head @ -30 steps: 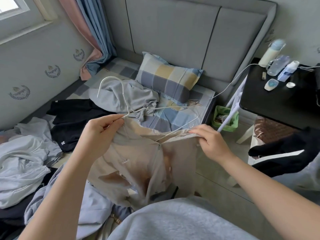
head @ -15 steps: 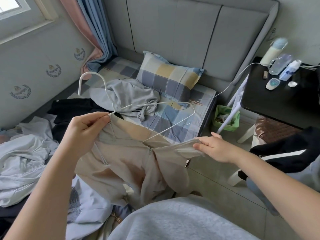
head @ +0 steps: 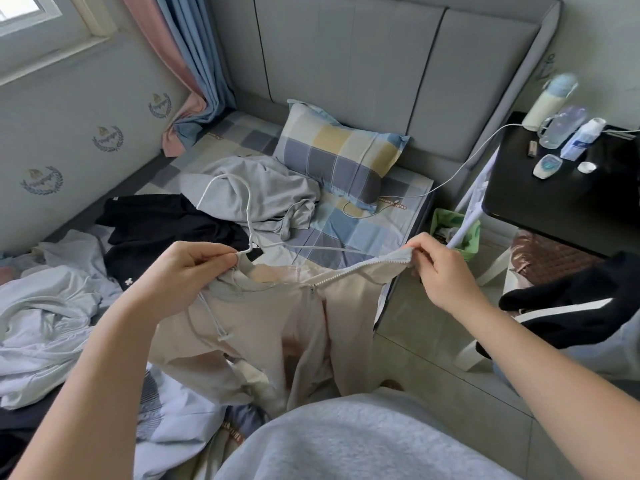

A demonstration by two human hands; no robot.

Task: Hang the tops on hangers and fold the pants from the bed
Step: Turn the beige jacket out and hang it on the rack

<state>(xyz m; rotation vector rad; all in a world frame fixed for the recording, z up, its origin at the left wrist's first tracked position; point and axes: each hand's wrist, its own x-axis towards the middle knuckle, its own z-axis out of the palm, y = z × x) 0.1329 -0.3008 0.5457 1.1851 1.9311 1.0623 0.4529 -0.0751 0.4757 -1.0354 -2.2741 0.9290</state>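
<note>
A beige zip-up top (head: 270, 327) hangs spread between my hands over the bed's edge. My left hand (head: 183, 271) pinches its collar together with the neck of a white wire hanger (head: 242, 202), whose hook points up and away. My right hand (head: 440, 271) grips the other collar edge by the zipper and holds it out to the right. The hanger's far arm runs under the fabric toward my right hand. A grey top (head: 263, 195), black clothes (head: 166, 233) and pale blue garments (head: 45, 323) lie on the bed.
A checked pillow (head: 343, 154) leans on the grey headboard. A black bedside table (head: 561, 192) with bottles stands at right, a green bin (head: 460, 233) beside the bed. Dark clothing (head: 571, 303) lies over something at the right edge. A white cable (head: 460, 168) crosses the bed.
The hanger has tilted, its hook swinging right and lower. My right hand has risen and pulled the collar edge out to the right, stretching the top wider.
</note>
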